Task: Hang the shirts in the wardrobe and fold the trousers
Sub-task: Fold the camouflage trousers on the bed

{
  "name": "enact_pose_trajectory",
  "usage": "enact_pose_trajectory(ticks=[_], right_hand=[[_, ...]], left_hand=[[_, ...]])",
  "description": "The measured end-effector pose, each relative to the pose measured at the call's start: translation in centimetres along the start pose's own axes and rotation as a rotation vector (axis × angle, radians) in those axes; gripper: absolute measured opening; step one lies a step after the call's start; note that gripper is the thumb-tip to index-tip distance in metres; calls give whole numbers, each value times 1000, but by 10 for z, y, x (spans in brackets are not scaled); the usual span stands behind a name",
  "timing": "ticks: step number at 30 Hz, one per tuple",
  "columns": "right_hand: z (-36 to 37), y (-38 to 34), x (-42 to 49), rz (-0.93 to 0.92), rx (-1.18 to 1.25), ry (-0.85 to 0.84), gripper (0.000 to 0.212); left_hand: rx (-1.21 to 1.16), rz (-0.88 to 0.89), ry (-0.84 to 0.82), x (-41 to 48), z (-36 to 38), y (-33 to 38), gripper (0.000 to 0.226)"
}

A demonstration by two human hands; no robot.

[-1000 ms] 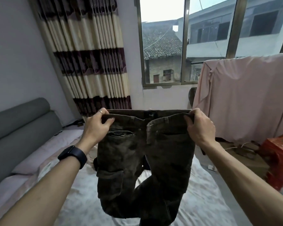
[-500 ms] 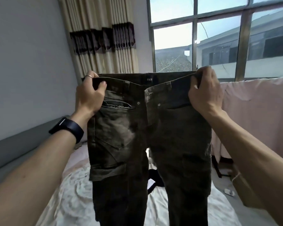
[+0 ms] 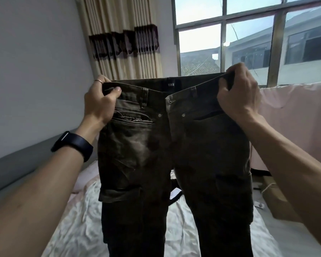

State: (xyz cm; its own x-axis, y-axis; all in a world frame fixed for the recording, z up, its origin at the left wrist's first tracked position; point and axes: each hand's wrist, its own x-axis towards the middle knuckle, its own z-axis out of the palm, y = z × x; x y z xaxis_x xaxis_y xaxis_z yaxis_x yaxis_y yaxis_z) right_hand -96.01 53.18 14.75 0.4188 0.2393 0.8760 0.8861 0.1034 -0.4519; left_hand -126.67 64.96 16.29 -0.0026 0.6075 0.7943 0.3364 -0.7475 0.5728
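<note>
Trousers (image 3: 202,145) hang at the centre of my view, long axis vertical, waistband at 12 o'clock and two legs dropping toward 6 over the crumpled white sheet (image 3: 78,229). I count one pair, in dark, faded olive denim with two cargo pockets. The left hand (image 3: 100,102) at 10 o'clock and the right hand (image 3: 237,93) at 2 each curl fingers over the waistband, thumbs pinching its front. One black wristband (image 3: 72,145) circles the left wrist.
</note>
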Motion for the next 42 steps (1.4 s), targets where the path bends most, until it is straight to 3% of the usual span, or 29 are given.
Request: enact_pose_trajectory(ticks=[6,17,28,42], right_hand=[[-17,-20,-12,-7,-48,-16,24],[12,37,-73,90,-122,-212,20],[107,207,-204,319,-242,-643,13],[295,392,-213,400,-335,-756,6]], left_hand=[[-118,-109,-10,-19,-22,-4,19],[0,-235,-183,-61,27,-81,21],[258,-452,-602,-169,147,-244,19],[661,-438,-607,-144,353,-389,16]])
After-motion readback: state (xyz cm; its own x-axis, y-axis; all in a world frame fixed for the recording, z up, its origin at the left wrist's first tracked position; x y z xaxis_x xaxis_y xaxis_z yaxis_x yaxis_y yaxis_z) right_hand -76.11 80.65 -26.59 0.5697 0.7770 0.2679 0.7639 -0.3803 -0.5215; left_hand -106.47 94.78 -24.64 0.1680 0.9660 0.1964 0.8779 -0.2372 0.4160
